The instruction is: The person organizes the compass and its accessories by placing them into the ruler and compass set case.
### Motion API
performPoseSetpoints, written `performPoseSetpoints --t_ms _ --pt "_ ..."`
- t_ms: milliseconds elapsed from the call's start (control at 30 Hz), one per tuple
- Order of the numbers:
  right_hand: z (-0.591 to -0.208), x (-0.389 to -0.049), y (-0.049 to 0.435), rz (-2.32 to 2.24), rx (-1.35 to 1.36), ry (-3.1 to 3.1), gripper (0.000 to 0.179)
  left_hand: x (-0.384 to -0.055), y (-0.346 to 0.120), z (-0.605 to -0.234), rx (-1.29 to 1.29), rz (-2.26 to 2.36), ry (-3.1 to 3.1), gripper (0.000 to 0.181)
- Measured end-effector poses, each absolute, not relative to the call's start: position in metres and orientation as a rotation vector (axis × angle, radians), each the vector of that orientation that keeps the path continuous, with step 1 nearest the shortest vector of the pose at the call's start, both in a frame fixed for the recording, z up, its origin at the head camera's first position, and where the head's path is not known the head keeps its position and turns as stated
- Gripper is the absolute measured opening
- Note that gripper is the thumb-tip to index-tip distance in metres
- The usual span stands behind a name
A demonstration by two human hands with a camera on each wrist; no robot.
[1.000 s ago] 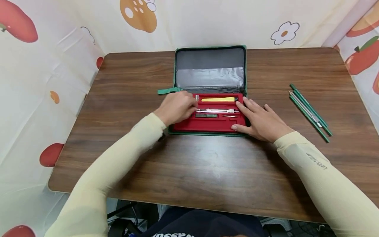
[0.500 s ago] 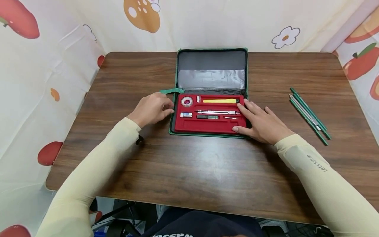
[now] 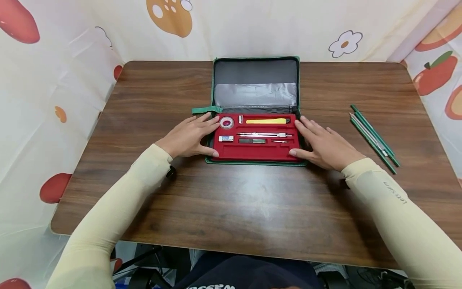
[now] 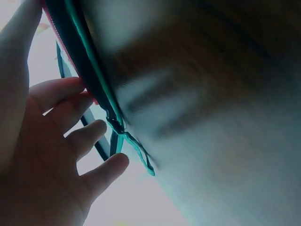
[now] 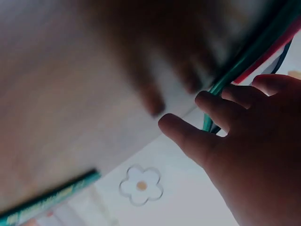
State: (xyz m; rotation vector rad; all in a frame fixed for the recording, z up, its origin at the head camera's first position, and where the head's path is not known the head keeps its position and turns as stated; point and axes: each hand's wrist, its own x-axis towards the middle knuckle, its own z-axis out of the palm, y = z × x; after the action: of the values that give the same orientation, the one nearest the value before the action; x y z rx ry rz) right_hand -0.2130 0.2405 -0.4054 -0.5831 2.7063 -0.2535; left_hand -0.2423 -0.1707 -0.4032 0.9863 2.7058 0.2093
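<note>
A green zip case (image 3: 256, 70) lies unfolded on the table, its grey lid at the back. In its base sits a red tray (image 3: 256, 153) holding a roll of tape (image 3: 221, 123), an eraser (image 3: 226, 139), a yellow utility knife (image 3: 266, 121), a drawing compass (image 3: 267, 135) and smaller pieces. My left hand (image 3: 190, 136) touches the tray's left edge with fingers spread, thumb near the front corner. On the opposite edge rests my right hand (image 3: 326, 145), fingers also extended. In the left wrist view, the fingers reach over the case's green rim (image 4: 96, 56).
Several green pencils (image 3: 373, 143) and a silver one lie together on the brown table (image 3: 260, 212), right of the case. A green strap (image 3: 205, 110) sticks out from the case's left side. Patterned curtains (image 3: 260, 28) stand behind the table and at both sides.
My left hand drew back from over the tray's left part, uncovering the tape and eraser, then spread its fingers at the left edge. My right hand slid slightly outward along the right edge.
</note>
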Motion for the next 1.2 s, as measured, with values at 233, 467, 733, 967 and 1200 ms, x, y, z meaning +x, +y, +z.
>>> performPoseSetpoints --t_ms 233,467,733,967,1200 --pt "-0.392 -0.211 0.277 -0.293 -0.55 2.769 0.1 -0.244 -0.169 -0.402 0.997 0.186 2.701 0.1" --pt "-0.387 -0.216 0.321 -0.314 -0.387 2.776 0.099 -0.243 -0.17 -0.4 0.996 0.204 2.69 0.099" --pt "-0.39 -0.22 0.374 -0.295 -0.129 2.727 0.098 -0.244 -0.167 -0.398 0.972 0.203 2.668 0.1" --pt "-0.4 -0.209 0.395 -0.223 -0.041 2.89 0.073 -0.244 -0.165 -0.397 0.934 0.192 2.632 0.102" --pt "-0.402 -0.21 0.401 -0.207 0.021 2.988 0.039 -0.244 -0.166 -0.397 0.945 0.208 2.645 0.101"
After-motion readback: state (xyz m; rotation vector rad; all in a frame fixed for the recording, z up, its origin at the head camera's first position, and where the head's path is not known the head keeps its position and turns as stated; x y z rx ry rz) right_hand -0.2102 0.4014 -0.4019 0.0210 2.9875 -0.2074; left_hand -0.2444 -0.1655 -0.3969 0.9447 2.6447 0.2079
